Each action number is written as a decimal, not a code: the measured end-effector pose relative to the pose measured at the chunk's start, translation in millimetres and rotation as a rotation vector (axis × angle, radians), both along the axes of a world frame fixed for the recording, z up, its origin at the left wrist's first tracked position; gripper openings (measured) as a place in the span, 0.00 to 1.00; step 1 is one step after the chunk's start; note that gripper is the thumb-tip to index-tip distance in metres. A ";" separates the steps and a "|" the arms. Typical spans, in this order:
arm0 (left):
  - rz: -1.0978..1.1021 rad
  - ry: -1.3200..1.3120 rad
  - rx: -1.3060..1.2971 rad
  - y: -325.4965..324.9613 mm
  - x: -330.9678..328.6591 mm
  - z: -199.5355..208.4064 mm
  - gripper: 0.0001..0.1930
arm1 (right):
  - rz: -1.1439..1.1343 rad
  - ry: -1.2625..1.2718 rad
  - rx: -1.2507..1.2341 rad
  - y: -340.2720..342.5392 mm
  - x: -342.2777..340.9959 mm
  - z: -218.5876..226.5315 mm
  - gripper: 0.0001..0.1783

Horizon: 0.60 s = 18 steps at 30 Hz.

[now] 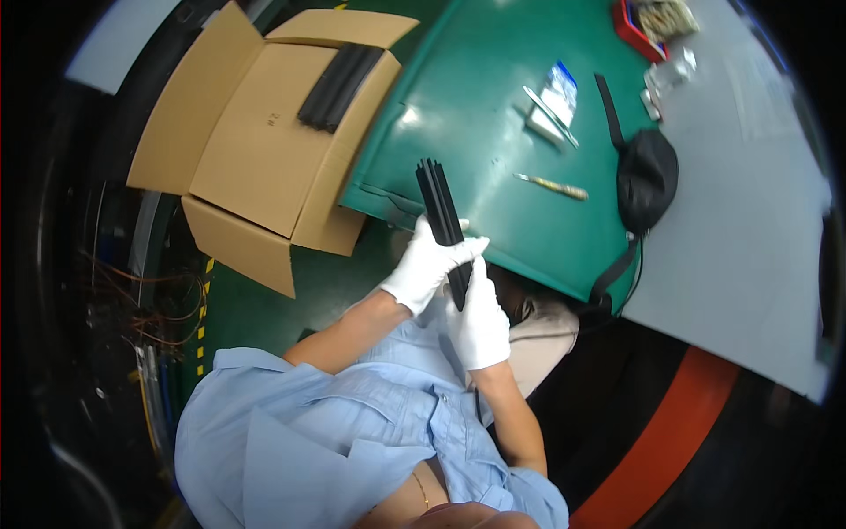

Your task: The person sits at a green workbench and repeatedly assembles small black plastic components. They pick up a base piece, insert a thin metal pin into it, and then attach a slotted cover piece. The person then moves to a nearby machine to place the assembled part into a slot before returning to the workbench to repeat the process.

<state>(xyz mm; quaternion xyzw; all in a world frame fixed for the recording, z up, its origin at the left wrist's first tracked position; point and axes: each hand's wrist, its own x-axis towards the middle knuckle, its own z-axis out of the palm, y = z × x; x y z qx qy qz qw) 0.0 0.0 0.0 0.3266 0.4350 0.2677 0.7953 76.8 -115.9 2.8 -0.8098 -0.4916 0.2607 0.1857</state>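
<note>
A bundle of long black ribbed strips (438,199) is held upright at a slant in front of me, just off the near left edge of the green table. My left hand (425,264), in a white glove, is wrapped round the middle of the bundle. Lower down, my gloved right hand (480,319) grips the bottom end, with the thumb along it. To the left, an open cardboard box (256,141) holds more black strips (340,86) lying along its far right side. Exactly how many strips I hold cannot be made out.
On the green table (467,79) lie a craft knife (552,186), tweezers (552,117) on a blue-and-white packet (561,93), and a black pouch with straps (648,181). A red tray (636,33) stands at the far right, beside a grey surface (731,220). The box's flaps stick outward.
</note>
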 end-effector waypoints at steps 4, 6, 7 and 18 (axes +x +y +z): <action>0.177 -0.033 -0.031 24.8 -3.8 7.1 0.33 | 0.157 -0.189 0.279 23.3 -12.0 -7.9 0.40; 0.297 -0.065 0.004 39.5 -12.9 0.8 0.31 | 0.194 -0.233 0.297 42.1 -26.6 -6.9 0.41; 0.329 -0.080 -0.012 46.9 -16.4 2.4 0.31 | 0.207 -0.224 0.288 51.4 -31.2 -4.5 0.41; 0.415 0.605 0.664 332.9 -138.3 -34.9 0.26 | 0.263 -0.103 0.267 83.4 -21.2 47.0 0.37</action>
